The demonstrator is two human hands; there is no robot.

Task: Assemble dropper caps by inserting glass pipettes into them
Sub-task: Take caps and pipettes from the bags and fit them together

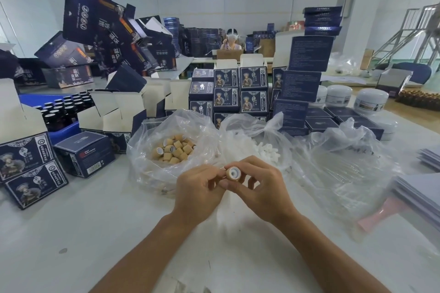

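A tan dropper cap (233, 173) with a white insert faces me, its open end toward the camera, above the white table (95, 221). My right hand (262, 188) pinches the cap between thumb and fingers. My left hand (200, 191) has its fingertips curled against the cap's left side. Behind them a clear bag (145, 150) holds several loose tan caps (176, 148). A second clear bag (276, 135) holds small white rubber bulbs (265, 150). I see no glass pipette plainly; a third clear bag (345, 169) on the right has contents I cannot make out.
Dark blue printed cartons (228, 93) stack behind the bags, with open white-flapped boxes (114, 112) and a blue crate of dark bottles (64, 112) at left. White jars (338, 95) stand at right. Grey sheets (419, 192) lie at the right edge. A person sits far back.
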